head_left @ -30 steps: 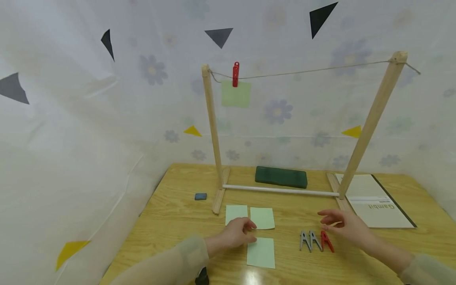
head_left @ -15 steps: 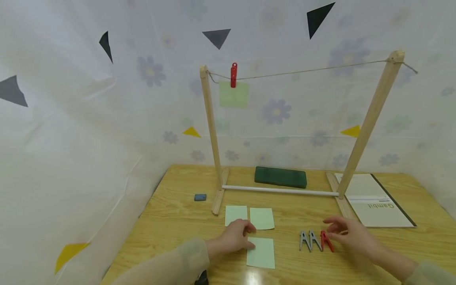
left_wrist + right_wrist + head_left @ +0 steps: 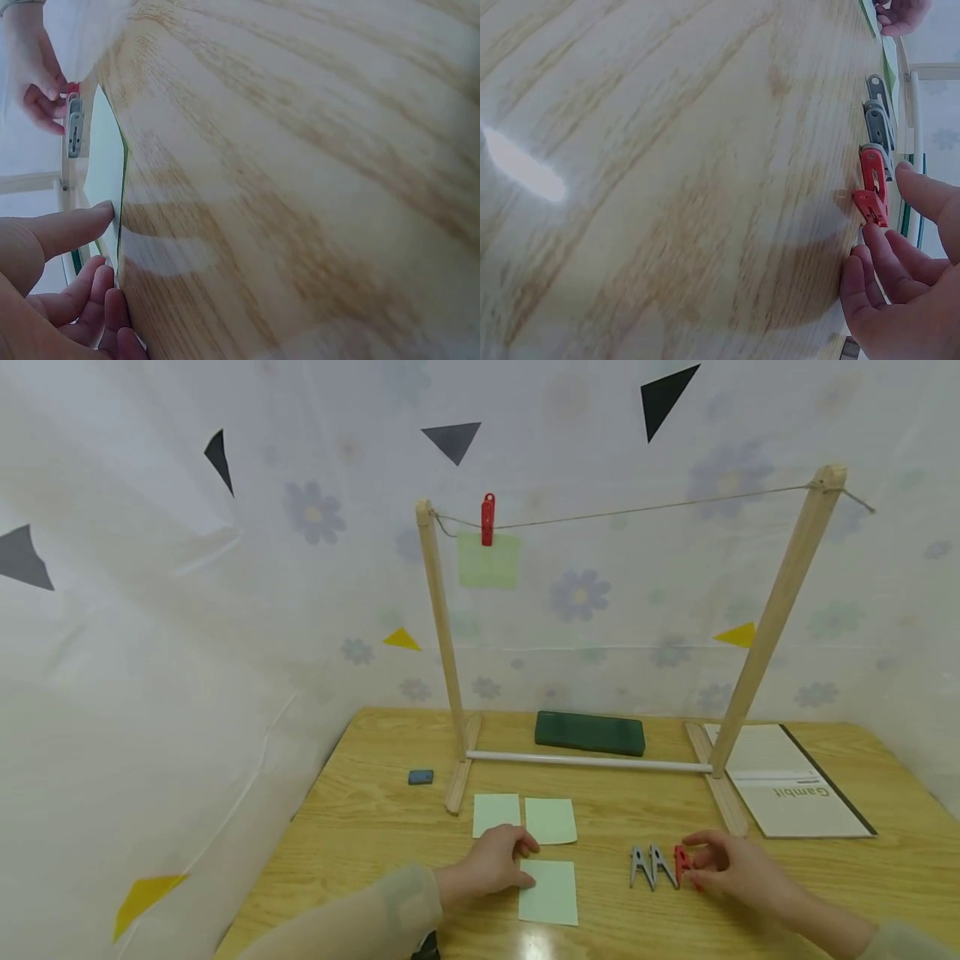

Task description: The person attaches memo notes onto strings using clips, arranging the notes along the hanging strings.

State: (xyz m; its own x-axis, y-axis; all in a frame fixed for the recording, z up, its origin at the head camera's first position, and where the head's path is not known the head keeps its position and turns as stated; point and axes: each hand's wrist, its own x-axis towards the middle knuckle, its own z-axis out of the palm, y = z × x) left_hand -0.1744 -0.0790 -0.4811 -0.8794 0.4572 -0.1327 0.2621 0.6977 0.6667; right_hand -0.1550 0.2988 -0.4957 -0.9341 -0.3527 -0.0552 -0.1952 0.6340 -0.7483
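Observation:
My right hand (image 3: pixel 738 870) is at the red clothespin (image 3: pixel 682 863), the rightmost of a short row. In the right wrist view, the index fingertip meets an end of this red clothespin (image 3: pixel 873 184), while the thumb stands slightly off it. Two grey clothespins (image 3: pixel 647 866) lie to its left. My left hand (image 3: pixel 491 862) rests by the pale green paper squares, its thumb on the left edge of the near square (image 3: pixel 550 897). Its other fingers lie loosely bent near two farther squares, a left one (image 3: pixel 495 812) and a right one (image 3: pixel 551 821).
A wooden frame (image 3: pixel 442 635) carries a string (image 3: pixel 645 510), where a red clothespin (image 3: pixel 487 518) holds a green paper square (image 3: pixel 491 564). A white rod (image 3: pixel 585 761) joins its feet. Behind lies a dark green case (image 3: pixel 588 732). A notepad (image 3: pixel 802 793) lies right, a blue eraser (image 3: pixel 421 777) left.
My right hand has come down and nearer to the red clothespin, its fingers now partly covering it. The left hand stays nearly still by the paper squares. The view has shifted slightly.

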